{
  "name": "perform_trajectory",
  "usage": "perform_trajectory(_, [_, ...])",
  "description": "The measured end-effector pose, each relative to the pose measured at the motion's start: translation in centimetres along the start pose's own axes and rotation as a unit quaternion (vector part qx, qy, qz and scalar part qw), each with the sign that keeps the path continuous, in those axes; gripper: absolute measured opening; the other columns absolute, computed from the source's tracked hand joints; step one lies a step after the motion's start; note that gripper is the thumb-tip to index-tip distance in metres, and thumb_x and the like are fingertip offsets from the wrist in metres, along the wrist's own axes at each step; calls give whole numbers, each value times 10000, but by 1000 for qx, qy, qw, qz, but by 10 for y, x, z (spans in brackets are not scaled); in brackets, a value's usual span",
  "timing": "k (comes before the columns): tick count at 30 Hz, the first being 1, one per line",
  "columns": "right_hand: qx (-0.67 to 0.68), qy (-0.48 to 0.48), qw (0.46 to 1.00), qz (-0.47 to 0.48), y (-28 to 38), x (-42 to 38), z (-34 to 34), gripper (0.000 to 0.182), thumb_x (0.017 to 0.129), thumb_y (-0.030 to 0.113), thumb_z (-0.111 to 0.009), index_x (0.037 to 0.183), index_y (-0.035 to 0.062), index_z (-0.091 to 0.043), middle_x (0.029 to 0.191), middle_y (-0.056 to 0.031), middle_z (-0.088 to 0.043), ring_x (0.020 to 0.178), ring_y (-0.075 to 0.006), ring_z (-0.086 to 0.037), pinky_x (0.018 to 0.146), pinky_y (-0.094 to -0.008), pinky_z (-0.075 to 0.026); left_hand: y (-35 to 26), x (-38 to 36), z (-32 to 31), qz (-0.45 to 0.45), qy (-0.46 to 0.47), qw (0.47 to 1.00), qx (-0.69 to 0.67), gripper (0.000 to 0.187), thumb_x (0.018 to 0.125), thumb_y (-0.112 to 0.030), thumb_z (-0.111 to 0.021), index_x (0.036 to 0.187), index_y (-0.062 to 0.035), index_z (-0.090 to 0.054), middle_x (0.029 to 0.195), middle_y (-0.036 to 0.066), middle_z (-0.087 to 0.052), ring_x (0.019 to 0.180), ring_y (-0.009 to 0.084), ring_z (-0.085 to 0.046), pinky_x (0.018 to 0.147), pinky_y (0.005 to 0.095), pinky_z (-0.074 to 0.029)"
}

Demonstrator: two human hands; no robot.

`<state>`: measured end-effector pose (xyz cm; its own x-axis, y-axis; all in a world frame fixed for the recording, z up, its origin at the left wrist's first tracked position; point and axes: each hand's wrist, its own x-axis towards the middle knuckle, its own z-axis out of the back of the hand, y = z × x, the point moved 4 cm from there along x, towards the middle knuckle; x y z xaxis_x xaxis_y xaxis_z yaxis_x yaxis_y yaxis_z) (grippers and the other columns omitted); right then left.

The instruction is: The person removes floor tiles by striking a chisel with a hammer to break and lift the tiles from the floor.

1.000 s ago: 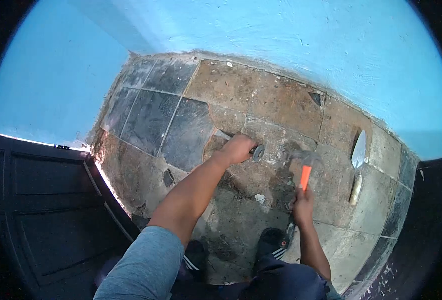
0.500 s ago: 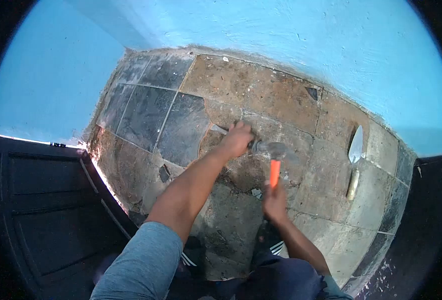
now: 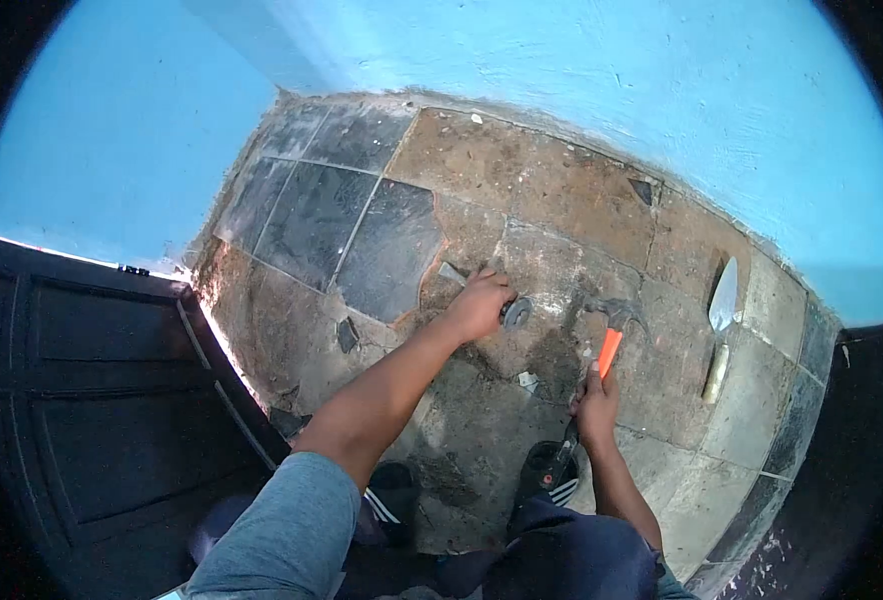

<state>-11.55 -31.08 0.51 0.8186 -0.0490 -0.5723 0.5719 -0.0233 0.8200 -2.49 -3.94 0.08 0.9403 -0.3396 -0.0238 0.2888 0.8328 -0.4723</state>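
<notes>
My left hand (image 3: pixel 484 304) is wrapped round the dark grip of a chisel (image 3: pixel 452 273). Its flat metal blade points up and left, close to the broken edge of a dark floor tile (image 3: pixel 387 250), and its round butt end sticks out on the right of the fist. My right hand (image 3: pixel 598 405) grips a claw hammer (image 3: pixel 610 352) by its orange and black handle. The hammer's metal head is to the right of the chisel's butt, apart from it and above the bare, rough floor.
A pointed trowel (image 3: pixel 724 300) with a pale handle lies on the right. Loose tile shards (image 3: pixel 347 335) and a small whitish chip (image 3: pixel 529 380) are on the floor. Blue walls (image 3: pixel 582 60) border the back and left; a dark panelled door (image 3: pixel 112 390) is at lower left.
The hammer has swung right, away from the chisel's butt, and its handle now tilts more. The chisel has shifted slightly back from the tile edge. The whole view has moved a little.
</notes>
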Motion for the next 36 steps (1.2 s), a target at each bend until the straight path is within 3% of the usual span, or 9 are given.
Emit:
perform_trajectory(5, [-41,-6,999,19,-10,-4,-3,278,1082,345,-448,960,98,-485,638,4,-440,462,-113,-433,411,-282,-389,6,4,2,37,3,999,-30,330,657,-73,-750,986,-79,-730,1045,105,-624,1093,335,-547,967,471,-431])
perform_trajectory(14, [24,9,1000,9,21,-7,9,256,1076,325,-474,956,99,-500,647,11,-455,499,-85,-456,429,-260,-390,16,-5,3,-8,-9,1000,0,287,668,-115,-741,948,-55,-726,1012,116,-643,1035,350,-585,948,466,-450])
perform_trajectory(19, [87,-121,978,143,94,-19,46,293,1085,359,-423,954,102,-475,628,0,-444,454,-104,-416,410,-262,-381,10,0,3,28,61,998,13,343,666,-105,-739,1006,-58,-729,1039,122,-647,1075,340,-591,983,461,-443])
perform_trajectory(24, [162,-167,939,254,120,-34,55,311,1092,354,-381,944,89,-449,619,-4,-432,456,-106,-416,411,-271,-400,17,-2,-2,43,13,999,-15,295,665,-107,-763,953,-67,-717,1042,127,-650,1116,347,-578,1008,472,-420])
perform_trajectory(26, [-7,-201,938,282,51,-21,45,354,1049,445,-477,899,124,-459,606,10,-428,458,-111,-438,415,-277,-391,18,2,0,50,5,998,-35,266,663,-103,-767,922,-72,-713,1041,126,-651,1114,346,-576,1012,474,-413])
perform_trajectory(27, [75,-163,964,197,27,-30,12,344,1043,428,-504,900,118,-465,614,11,-433,473,-111,-443,422,-288,-397,16,4,3,51,7,998,-41,263,663,-97,-761,921,-71,-713,1034,126,-652,1099,343,-582,1010,472,-414])
perform_trajectory(29, [-315,37,937,145,-23,-25,-30,324,1064,332,-473,976,46,-599,740,-43,-543,664,-124,-546,564,-275,-450,14,4,2,36,1,999,-36,260,662,-89,-753,919,-69,-713,1021,128,-653,1079,340,-591,1009,468,-414])
perform_trajectory(34, [-49,89,995,-22,11,-42,-37,344,1074,339,-472,1139,14,-564,718,-4,-511,608,-112,-493,574,-284,-425,16,3,2,49,-17,998,-27,272,662,-99,-764,929,-73,-719,993,128,-656,1061,341,-605,1009,471,-417])
perform_trajectory(36, [-39,41,996,63,-6,-21,-18,306,1078,338,-468,1052,44,-547,663,16,-470,518,-89,-448,455,-272,-378,9,1,7,63,7,998,-14,273,669,-107,-770,937,-81,-725,1000,126,-658,1065,346,-603,1009,479,-420])
